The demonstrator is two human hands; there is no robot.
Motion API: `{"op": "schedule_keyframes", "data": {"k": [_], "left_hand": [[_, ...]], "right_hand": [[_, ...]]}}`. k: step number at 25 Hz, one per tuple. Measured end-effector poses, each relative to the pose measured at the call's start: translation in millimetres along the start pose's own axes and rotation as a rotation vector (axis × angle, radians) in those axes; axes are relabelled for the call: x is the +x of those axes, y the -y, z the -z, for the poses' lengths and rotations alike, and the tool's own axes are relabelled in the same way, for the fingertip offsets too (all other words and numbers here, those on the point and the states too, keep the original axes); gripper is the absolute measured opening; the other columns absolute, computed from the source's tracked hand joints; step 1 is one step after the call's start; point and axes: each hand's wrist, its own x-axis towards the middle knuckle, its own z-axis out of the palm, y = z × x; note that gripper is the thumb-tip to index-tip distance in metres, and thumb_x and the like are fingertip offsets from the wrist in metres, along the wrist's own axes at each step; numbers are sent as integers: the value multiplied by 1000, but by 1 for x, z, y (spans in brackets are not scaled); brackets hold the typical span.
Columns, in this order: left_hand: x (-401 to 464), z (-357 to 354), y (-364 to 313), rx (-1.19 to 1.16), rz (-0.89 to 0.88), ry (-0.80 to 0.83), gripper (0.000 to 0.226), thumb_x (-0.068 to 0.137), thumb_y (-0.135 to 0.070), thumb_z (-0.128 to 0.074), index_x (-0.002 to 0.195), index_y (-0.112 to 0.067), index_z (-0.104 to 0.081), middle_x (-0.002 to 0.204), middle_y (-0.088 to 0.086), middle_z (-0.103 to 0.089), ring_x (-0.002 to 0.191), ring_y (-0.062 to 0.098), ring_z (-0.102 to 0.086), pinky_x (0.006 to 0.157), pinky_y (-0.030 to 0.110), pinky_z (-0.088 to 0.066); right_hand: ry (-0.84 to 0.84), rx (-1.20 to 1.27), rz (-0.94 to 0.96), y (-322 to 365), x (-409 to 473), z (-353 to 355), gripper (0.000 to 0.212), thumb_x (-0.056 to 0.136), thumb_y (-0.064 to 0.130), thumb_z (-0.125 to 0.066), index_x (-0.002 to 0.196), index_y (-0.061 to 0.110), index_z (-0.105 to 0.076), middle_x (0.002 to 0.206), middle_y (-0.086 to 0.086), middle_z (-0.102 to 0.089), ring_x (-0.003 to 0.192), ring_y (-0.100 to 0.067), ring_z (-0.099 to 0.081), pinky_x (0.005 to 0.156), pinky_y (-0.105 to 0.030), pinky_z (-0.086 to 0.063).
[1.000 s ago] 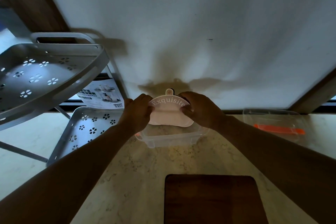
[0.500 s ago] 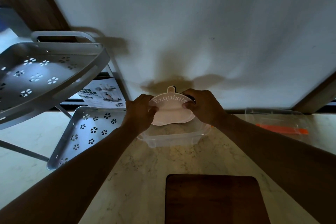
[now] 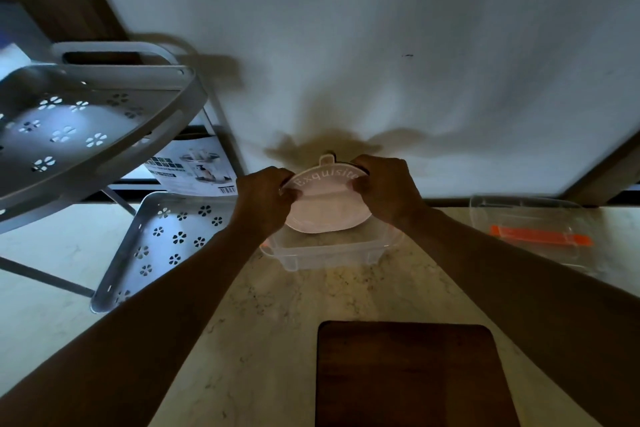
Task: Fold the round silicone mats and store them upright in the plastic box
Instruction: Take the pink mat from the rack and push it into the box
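**Both hands gripping the pink mat above the clear box**

You are holding the round pink silicone mat with both hands, upright on edge, its raised "Exquisite" lettering facing you and its small hanging tab pointing to twelve o'clock. Your left hand is pinching the mat's nine o'clock edge, fingers closed on the rim; your right hand is gripping the three o'clock edge the same way. The mat is bowing slightly between them. Its lower edge is sitting just above or inside the open plastic box; you cannot tell whether it is touching the bottom.

The box is standing on the marble counter, close to the white wall. At six o'clock from the box, nearer you, a dark wooden board is lying flat. At three o'clock a clear lid with an orange strip is resting on the counter. At nine o'clock a grey perforated rack is standing, its lower shelf just beside the box.
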Motion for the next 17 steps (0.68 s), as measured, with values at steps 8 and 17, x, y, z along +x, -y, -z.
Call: {"op": "schedule_keyframes", "data": {"k": [8, 17], "left_hand": [[2, 4, 0, -41, -9, -22, 13, 87, -19, -68, 99, -16, -72, 94, 10, -70, 89, 29, -64, 88, 50, -47], [7, 6, 2, -18, 1, -7, 13, 87, -22, -68, 97, -16, -72, 95, 9, -72, 90, 28, -65, 89, 51, -48]], "right_hand": [[27, -56, 33, -4, -6, -3, 17, 88, 25, -66, 101, 14, -68, 97, -6, -74, 89, -30, -67, 85, -46, -48], [12, -39, 43, -1, 1, 0, 19, 90, 27, -62, 106, 17, -67, 101, -4, -74, 92, -26, -67, 91, -46, -45]]}}
